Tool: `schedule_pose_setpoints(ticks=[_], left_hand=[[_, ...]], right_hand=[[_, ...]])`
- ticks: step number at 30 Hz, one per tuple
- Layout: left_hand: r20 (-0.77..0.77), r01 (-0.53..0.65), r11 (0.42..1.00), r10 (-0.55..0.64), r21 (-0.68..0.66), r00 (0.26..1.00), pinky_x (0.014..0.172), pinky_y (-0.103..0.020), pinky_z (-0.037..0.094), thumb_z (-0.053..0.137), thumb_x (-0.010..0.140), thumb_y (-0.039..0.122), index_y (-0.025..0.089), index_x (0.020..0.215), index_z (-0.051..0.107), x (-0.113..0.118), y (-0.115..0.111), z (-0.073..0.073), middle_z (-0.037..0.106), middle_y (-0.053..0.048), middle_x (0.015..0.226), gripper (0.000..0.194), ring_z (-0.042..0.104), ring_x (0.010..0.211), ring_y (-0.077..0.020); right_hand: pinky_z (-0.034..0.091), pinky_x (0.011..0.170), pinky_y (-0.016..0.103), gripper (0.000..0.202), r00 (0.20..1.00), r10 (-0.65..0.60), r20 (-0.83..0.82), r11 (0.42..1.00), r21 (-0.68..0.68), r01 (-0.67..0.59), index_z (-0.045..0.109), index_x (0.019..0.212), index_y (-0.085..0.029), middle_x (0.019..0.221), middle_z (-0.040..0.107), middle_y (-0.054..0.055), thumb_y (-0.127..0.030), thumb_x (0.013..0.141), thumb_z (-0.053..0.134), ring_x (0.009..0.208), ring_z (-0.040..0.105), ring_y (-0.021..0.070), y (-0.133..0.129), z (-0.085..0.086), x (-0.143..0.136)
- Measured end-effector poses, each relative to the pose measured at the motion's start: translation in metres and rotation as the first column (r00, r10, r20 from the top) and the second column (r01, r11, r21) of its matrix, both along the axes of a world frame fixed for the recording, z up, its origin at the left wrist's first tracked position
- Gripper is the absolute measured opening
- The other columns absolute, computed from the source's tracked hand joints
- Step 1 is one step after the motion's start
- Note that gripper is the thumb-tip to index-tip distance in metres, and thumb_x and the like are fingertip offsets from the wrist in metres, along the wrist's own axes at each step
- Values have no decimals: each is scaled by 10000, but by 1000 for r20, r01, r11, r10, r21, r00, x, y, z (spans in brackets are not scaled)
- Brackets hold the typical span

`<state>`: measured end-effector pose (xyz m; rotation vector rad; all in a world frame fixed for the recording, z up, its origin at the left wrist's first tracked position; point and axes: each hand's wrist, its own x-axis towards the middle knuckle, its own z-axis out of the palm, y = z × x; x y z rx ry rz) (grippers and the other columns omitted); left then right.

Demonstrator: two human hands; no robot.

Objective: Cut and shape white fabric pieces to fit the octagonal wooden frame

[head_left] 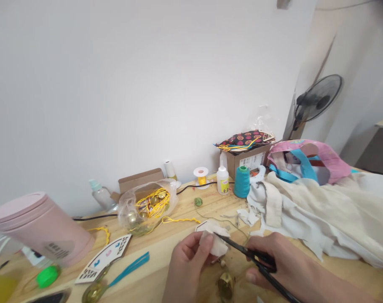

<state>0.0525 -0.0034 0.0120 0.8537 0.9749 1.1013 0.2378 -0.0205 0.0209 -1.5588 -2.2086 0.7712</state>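
My left hand [191, 256] pinches a small piece of white cloth [219, 246] between thumb and fingers, low in the middle of the view. From the right, my right hand [282, 256] holds black scissors [235, 246], whose tips touch the cloth by my left thumb. Whether the blades are parted is hard to make out. Just behind the cloth lies a pale flat piece [219, 227]. Below the scissors, a brass-coloured bell [225, 284] rests on the wooden table [153, 273].
Left: a pink bin [61, 231], fan-shaped piece [105, 259], blue ribbon [131, 269] and plastic bag of bells and yellow cord [156, 202]. Behind: glue bottle [223, 181], teal thread [242, 183] and cardboard box [248, 162]. White fabric [320, 214] covers the right side.
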Motion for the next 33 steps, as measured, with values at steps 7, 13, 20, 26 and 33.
schedule_pose_setpoints(ticks=[7,13,20,26,33], left_hand=[[-85,-13,999,17,52,996,578,-210,412,628,684,307,125,653,651,0,-1,0,603,-5,587,187,488,571,-111],[-112,18,996,-8,89,994,524,-188,362,612,699,309,135,620,619,0,-1,0,545,20,540,192,440,535,-96],[-210,67,995,-49,80,976,533,-199,354,584,723,311,138,752,664,2,-3,3,559,4,562,193,460,558,-115],[-242,62,991,-33,115,970,482,-176,328,607,703,310,131,741,682,2,-1,-1,581,4,540,197,432,515,-96],[-146,158,986,-149,49,978,501,-176,336,616,697,333,140,758,681,2,0,-9,585,7,568,213,439,523,-82]], right_hand=[[220,414,190,277,1000,9,-15,1000,-13,-9,474,639,-195,534,414,-71,-448,675,581,469,340,92,-2,-1,1],[201,414,192,281,997,58,-50,998,16,-58,435,649,-209,534,363,-89,-397,632,643,468,292,87,-5,-3,3],[192,413,190,345,998,58,-36,996,65,-55,463,681,-223,533,376,-92,-500,600,651,464,295,88,-2,-3,0],[201,425,189,357,1000,7,1,991,136,-7,479,647,-212,526,423,-80,-536,608,623,452,331,90,-2,-2,-6],[198,419,199,345,999,-12,35,998,61,10,449,567,-193,495,387,-76,-492,702,555,441,284,90,-6,-5,-3]])
